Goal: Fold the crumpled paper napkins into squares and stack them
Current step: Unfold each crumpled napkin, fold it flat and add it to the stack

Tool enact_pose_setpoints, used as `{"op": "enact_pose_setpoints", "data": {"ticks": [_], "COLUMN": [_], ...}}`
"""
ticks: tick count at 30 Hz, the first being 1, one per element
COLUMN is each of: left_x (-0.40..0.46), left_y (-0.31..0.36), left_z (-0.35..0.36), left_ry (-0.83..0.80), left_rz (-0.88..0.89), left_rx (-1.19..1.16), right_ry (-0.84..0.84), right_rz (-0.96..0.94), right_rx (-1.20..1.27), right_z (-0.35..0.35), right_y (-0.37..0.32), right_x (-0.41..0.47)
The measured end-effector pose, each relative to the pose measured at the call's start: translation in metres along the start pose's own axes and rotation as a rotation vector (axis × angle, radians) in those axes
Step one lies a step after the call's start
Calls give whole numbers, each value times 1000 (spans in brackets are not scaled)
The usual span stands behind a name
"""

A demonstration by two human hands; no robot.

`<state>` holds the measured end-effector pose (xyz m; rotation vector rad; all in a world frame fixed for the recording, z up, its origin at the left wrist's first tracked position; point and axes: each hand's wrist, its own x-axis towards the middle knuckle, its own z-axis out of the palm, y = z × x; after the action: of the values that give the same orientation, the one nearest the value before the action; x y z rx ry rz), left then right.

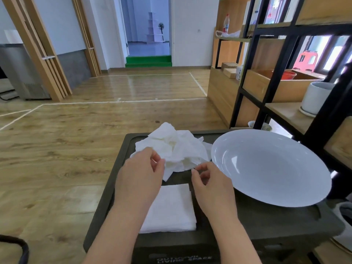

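A heap of crumpled white paper napkins [177, 147] lies at the far end of a dark box top [253, 218]. My left hand [141, 174] pinches the near left edge of one crumpled napkin in the heap. Just right of it, my right hand [209, 181] has its thumb and forefinger closed at the same napkin's near right corner. Below and between my wrists lies a flat stack of folded square napkins [171, 208]; my left forearm covers its left side.
A large white plate [270, 164] fills the right half of the box top, touching the heap's right side. A black-framed wooden shelf [266, 103] with a white pot stands close on the right. Wooden floor stretches to the left and ahead.
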<state>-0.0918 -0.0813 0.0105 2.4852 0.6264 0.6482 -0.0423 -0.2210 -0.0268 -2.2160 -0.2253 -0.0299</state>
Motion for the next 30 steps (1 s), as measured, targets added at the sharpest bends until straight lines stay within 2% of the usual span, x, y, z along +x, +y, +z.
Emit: {"op": "enact_pose_setpoints", "data": {"ticks": [6, 10, 13, 18, 22, 26, 30], "left_x": [49, 58, 57, 55, 51, 38, 15], "left_y": [45, 52, 50, 50, 52, 58, 57], "left_z": [46, 65, 75, 79, 66, 34, -3], "left_ry": [-223, -293, -285, -170, -88, -81, -85], "left_rz": [416, 546, 566, 539, 498, 458, 384], "left_rx": [216, 293, 284, 184, 8, -204, -388], "right_ry": [-30, -17, 3, 22, 41, 60, -46], "right_rz": [18, 13, 32, 30, 16, 17, -61], "right_rx": [160, 285, 377, 439, 450, 508, 513], "right_z": [-12, -21, -25, -26, -27, -34, -36], "right_y": [5, 11, 14, 15, 15, 10, 3], "right_x": [13, 20, 24, 27, 27, 25, 21]}}
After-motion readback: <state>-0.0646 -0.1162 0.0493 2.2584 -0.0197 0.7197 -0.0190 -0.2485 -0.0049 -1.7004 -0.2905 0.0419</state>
